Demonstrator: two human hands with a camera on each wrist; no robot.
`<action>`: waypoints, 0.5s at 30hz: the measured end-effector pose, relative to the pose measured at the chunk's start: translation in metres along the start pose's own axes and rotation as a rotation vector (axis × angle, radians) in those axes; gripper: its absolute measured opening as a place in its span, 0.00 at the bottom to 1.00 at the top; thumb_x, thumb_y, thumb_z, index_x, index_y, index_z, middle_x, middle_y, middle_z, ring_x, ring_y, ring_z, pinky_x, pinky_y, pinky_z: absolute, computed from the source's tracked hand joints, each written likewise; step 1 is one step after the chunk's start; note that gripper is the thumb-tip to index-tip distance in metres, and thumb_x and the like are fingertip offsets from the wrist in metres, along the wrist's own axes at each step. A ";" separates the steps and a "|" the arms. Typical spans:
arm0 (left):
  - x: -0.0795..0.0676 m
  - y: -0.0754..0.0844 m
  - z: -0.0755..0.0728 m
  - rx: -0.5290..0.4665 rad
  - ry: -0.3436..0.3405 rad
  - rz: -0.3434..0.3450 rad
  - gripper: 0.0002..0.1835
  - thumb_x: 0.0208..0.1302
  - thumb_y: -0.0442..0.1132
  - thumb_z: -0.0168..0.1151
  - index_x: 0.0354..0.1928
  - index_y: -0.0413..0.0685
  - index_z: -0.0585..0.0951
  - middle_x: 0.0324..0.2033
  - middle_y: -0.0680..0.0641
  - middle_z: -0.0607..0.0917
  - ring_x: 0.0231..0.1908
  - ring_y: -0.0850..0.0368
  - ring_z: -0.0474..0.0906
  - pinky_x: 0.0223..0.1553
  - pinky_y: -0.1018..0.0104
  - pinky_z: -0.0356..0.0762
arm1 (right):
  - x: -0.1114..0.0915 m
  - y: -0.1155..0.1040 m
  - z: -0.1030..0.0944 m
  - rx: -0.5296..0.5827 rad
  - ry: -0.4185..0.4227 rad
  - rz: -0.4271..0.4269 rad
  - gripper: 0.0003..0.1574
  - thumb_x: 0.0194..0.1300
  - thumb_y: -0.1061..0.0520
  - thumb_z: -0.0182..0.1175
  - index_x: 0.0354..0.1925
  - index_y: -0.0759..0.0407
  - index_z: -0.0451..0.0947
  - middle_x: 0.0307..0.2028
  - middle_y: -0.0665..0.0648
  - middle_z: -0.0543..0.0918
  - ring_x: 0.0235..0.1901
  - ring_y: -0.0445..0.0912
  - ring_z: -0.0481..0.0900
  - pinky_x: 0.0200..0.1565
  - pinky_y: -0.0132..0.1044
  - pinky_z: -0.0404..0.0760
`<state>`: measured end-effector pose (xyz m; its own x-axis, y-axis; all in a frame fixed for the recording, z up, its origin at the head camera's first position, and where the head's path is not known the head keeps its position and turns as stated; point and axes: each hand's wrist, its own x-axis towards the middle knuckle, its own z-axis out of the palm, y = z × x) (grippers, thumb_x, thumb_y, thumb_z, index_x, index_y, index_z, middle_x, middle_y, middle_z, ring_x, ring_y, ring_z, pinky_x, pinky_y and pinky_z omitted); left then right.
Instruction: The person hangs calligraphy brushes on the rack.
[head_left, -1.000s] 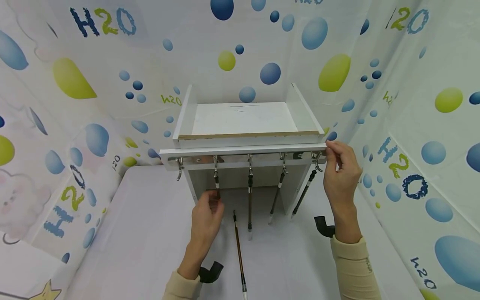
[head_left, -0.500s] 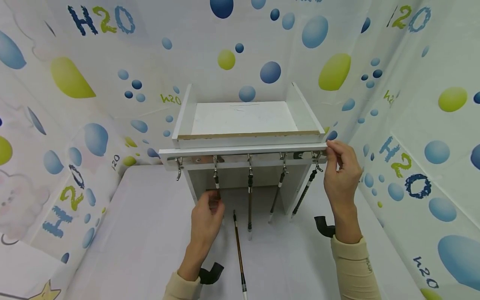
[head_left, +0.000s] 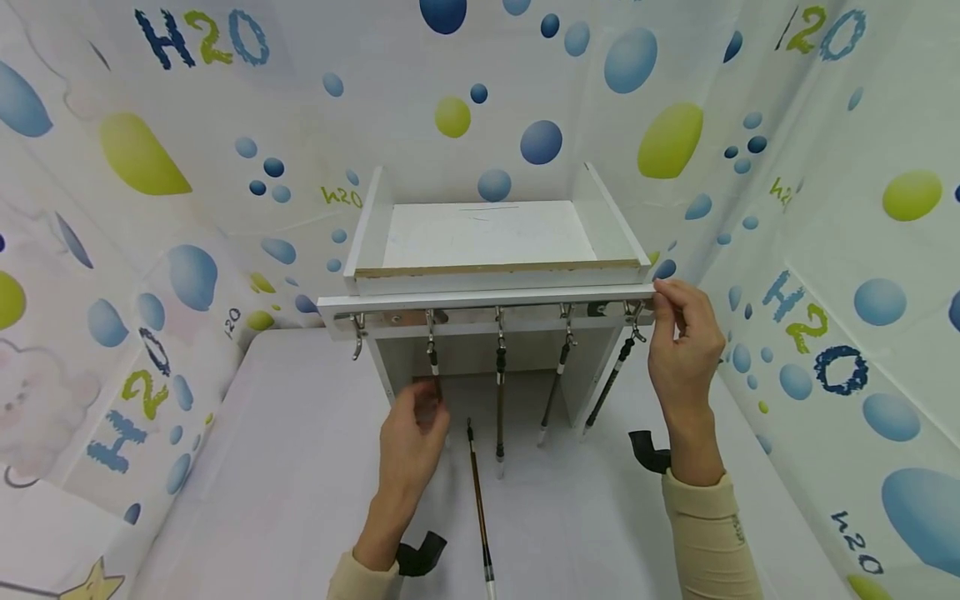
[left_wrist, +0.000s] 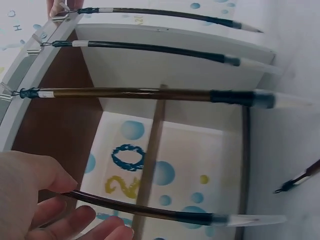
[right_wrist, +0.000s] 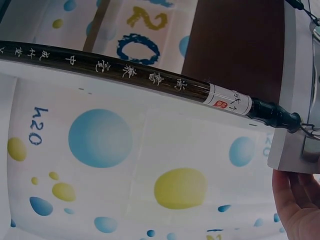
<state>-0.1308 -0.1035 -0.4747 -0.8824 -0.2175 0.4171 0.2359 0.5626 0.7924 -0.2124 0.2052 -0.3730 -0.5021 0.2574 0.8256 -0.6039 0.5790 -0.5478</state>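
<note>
My left hand [head_left: 411, 437] pinches the upper handle of a calligraphy brush [left_wrist: 145, 209] that hangs from the second hook from the left. Thumb and fingers hide part of that handle. To its right hang several more brushes, among them a middle brush [head_left: 500, 400] and a rightmost brush [right_wrist: 125, 72] with white characters on a dark handle. All hang by cord loops with their pale tips down. At the right end of the white shelf [head_left: 487, 297], my right hand [head_left: 684, 358] grips the board's corner, beside the last hook.
The leftmost hook [head_left: 358, 335] carries no brush. Another brush [head_left: 481, 508] lies on the white tabletop [head_left: 285, 467] in front of the shelf, its looped end toward it. A shallow open compartment [head_left: 487, 237] tops the shelf. Patterned cloth [head_left: 247, 100] surrounds everything.
</note>
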 end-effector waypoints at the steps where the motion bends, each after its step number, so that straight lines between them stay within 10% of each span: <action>1: -0.003 -0.001 0.000 0.005 -0.006 -0.016 0.19 0.64 0.33 0.64 0.57 0.40 0.77 0.48 0.43 0.85 0.42 0.51 0.86 0.40 0.61 0.86 | 0.000 0.000 0.000 0.000 0.002 0.000 0.14 0.72 0.63 0.58 0.51 0.69 0.82 0.49 0.66 0.85 0.47 0.30 0.81 0.54 0.22 0.79; 15: -0.050 -0.024 0.021 0.108 -0.178 -0.224 0.41 0.67 0.44 0.63 0.77 0.42 0.56 0.72 0.37 0.68 0.65 0.39 0.74 0.56 0.47 0.81 | 0.000 0.000 0.001 -0.001 0.003 0.002 0.14 0.72 0.63 0.57 0.51 0.69 0.82 0.49 0.65 0.85 0.48 0.30 0.80 0.55 0.22 0.78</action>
<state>-0.1010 -0.0894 -0.5239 -0.9673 -0.2077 0.1454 -0.0086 0.6000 0.8000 -0.2129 0.2047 -0.3736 -0.5016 0.2609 0.8249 -0.6019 0.5796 -0.5493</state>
